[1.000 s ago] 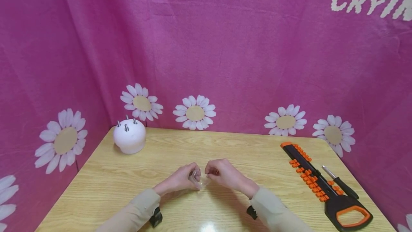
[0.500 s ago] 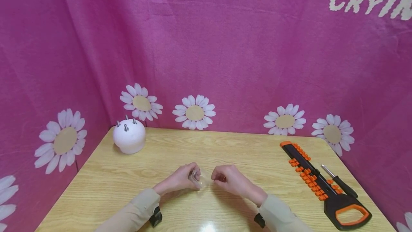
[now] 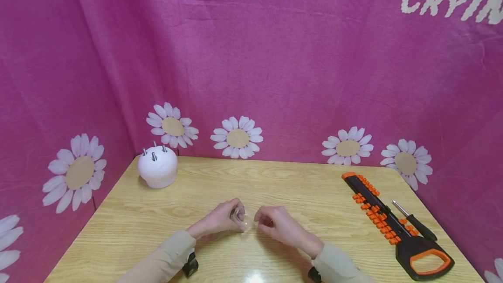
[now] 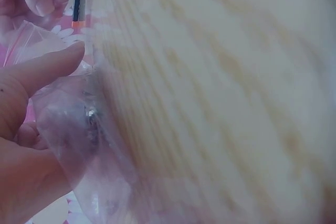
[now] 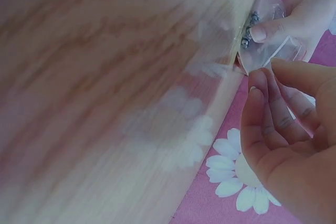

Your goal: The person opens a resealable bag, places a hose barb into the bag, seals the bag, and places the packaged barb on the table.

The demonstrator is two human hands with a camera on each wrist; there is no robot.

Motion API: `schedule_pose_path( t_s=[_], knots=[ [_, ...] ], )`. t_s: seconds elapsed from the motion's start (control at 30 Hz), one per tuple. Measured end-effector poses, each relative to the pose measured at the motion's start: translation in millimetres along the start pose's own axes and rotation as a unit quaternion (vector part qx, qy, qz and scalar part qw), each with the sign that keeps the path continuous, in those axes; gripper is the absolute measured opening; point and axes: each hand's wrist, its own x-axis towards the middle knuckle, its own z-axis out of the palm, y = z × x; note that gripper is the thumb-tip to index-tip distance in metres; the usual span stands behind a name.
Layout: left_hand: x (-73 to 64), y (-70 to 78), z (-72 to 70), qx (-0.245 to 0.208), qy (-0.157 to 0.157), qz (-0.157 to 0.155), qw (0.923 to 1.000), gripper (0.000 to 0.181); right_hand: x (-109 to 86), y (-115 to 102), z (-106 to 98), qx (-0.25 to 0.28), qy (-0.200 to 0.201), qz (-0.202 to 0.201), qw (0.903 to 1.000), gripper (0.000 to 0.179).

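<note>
My left hand [image 3: 222, 218] holds a clear plastic zip bag [image 4: 100, 171] above the table. Its thumb presses on the film in the left wrist view. Small dark metal parts [image 5: 249, 31] lie bunched inside the bag; their exact kind is too small to tell. My right hand [image 3: 280, 226] is just right of the bag. Its fingers [image 5: 257, 119] are loosely bent, with the thumb tip close to the index fingertip near the bag's edge. Nothing shows between those fingertips.
A white rounded base with several metal pegs [image 3: 157, 167] stands at the table's back left. On the right lie a black and orange holder with orange clips [image 3: 379, 213] and a screwdriver [image 3: 418, 226]. A pink flowered cloth [image 3: 283, 77] hangs behind the table.
My right hand has drawn away from the bag to the right, then come slightly back towards it. My left hand stays in place, still holding the bag.
</note>
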Motion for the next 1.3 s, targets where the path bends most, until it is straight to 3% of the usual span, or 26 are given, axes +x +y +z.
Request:
schedule_pose_path(
  t_s=[0.27, 0.63, 0.83, 1.07, 1.3],
  knots=[
    [0.0, -1.6, 0.6, -0.004, 0.001, 0.002, 1.0, 0.036, 0.1, -0.5, 4.2, 0.013, -0.001, -0.003, 0.9999, 0.01],
    [-0.6, -6.7, 0.3, 0.023, 0.003, 0.013, 0.9997, 0.037, 2.5, 0.0, 8.6, 0.033, 0.021, -0.006, 0.9992, 0.007],
    [-1.3, -8.8, -0.9, 0.007, -0.008, 0.006, 0.9999, 0.04, 2.9, 0.5, 8.2, 0.047, 0.02, 0.008, 0.9987, 0.007],
    [-5.1, -8.4, -8.9, -0.034, -0.045, -0.02, 0.9982, 0.051, 4.0, 4.9, 6.2, 0.033, 0.027, -0.003, 0.9991, 0.009],
    [-8.2, -11.8, -23.2, -0.105, -0.086, 0.014, 0.9906, 0.058, 4.8, 6.9, -1.9, 0.034, 0.02, 0.01, 0.9992, 0.009]
  ],
)
